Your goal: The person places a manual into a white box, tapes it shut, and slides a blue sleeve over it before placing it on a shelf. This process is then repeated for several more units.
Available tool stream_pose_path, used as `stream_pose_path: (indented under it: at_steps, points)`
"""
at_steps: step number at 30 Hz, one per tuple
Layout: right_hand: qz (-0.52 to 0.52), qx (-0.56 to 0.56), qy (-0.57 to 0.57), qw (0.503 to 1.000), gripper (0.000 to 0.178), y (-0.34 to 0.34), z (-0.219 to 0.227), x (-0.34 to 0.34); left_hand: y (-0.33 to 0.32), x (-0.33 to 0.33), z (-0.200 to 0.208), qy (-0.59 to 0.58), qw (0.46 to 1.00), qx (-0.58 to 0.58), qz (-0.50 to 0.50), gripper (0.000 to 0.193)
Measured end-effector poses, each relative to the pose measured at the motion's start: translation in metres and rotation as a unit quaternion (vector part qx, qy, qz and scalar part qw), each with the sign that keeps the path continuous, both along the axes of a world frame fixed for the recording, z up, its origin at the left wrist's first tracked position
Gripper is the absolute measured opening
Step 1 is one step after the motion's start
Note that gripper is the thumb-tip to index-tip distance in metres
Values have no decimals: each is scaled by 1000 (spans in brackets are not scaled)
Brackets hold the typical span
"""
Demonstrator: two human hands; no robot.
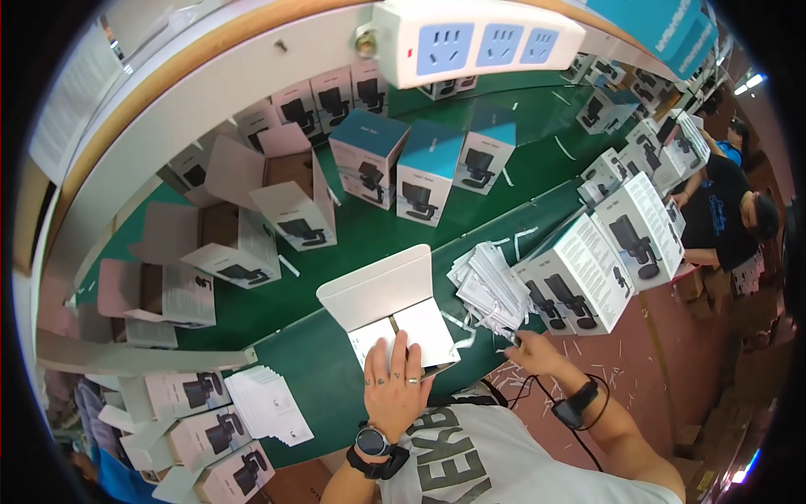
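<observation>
An open white carton (pixel 424 326) stands before me on the green work surface, its lid (pixel 379 287) raised at the far side. White inserts show inside it, with a dark gap between them. My left hand (pixel 393 395) lies over its near part, fingers stretched out flat and a ring on one. Just right of the carton is a loose pile of white leaflets (pixel 491 284) with torn paper strips around it. At the pile's near edge, my right hand (pixel 541 354) has its fingers pinched together. Whatever is between those fingertips is too small to make out.
Closed teal-topped microphone boxes (pixel 428 172) stand on the green conveyor beyond. Open boxes (pixel 239 244) line its left side. A leaflet stack (pixel 269 405) lies at left, large cartons (pixel 579 273) at right. A power strip (pixel 478 46) hangs overhead. A co-worker (pixel 730 206) is at far right.
</observation>
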State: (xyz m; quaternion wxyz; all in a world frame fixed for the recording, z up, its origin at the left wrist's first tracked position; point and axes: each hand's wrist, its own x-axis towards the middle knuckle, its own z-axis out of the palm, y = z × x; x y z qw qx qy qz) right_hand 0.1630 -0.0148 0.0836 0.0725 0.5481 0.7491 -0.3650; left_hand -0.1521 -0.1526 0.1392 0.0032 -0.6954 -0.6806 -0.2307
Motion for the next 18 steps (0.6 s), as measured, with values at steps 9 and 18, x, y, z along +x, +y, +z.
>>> stream_pose_path:
  at_steps: [9,18]
  points:
    - [97,208,252,940,27,-14,124,-137,-14,-12,-1,11,999,-11,-40,69]
    - [219,42,-21,974,35,-21,92,-33,-33,-8,-6,-2,998,-55,-40,80]
